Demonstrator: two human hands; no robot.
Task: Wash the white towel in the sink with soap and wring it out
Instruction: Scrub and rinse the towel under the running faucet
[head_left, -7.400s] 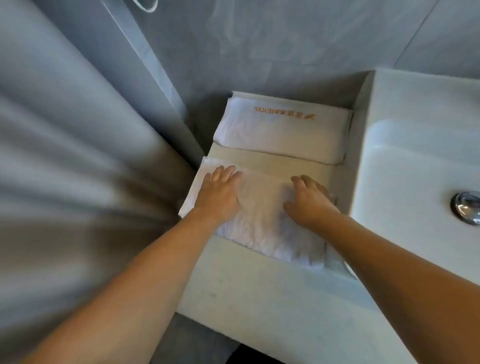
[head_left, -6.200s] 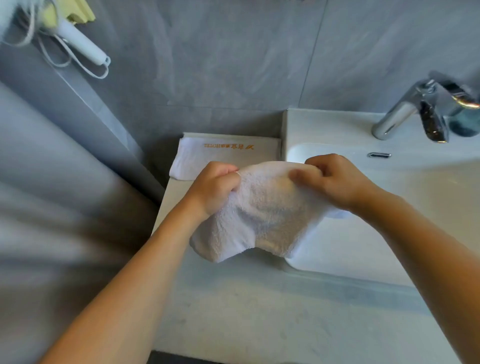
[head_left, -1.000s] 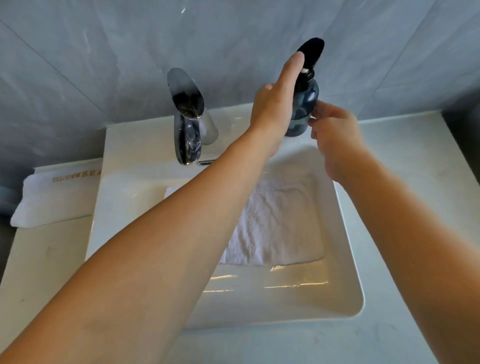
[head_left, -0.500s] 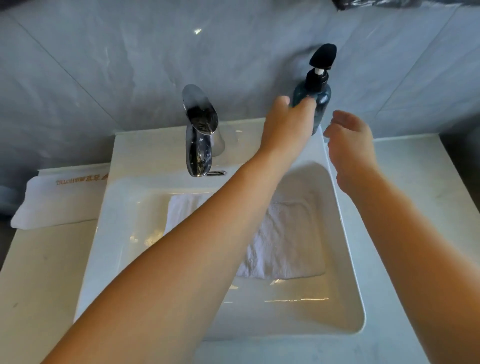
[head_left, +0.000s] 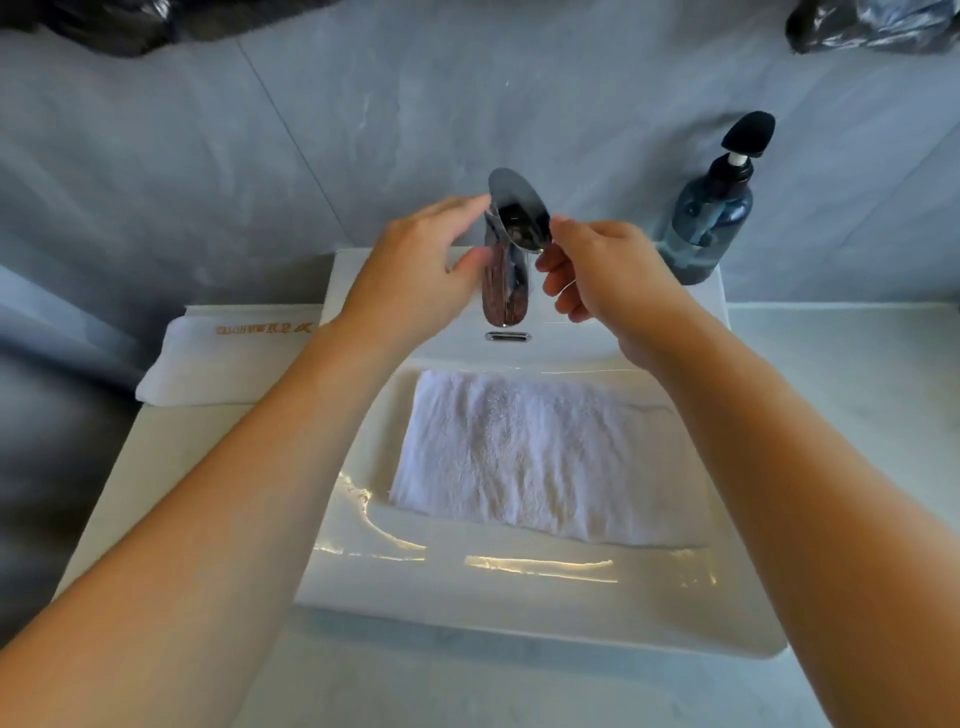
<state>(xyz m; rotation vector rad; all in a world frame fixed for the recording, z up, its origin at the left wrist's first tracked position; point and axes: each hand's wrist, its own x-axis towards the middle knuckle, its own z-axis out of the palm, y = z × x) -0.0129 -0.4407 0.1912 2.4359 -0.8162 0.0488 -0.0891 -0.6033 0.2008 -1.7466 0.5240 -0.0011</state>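
Fingers (head_left: 457, 208) of the left hand (head_left: 415, 275) and of the right hand (head_left: 608, 275) are loosely spread, holding nothing, flanking the chrome tap (head_left: 511, 249); whether they touch it is hard to tell. Below the fingers, one flat white terry towel (head_left: 524, 452) lies in the white rectangular sink (head_left: 467, 587), apart from both hands. The right forearm covers the towel's right edge. Right of the fingers stands one blue pump soap bottle (head_left: 711, 218). Left of them, one folded white towel with orange lettering (head_left: 234, 358) rests on the pale table (head_left: 130, 478).
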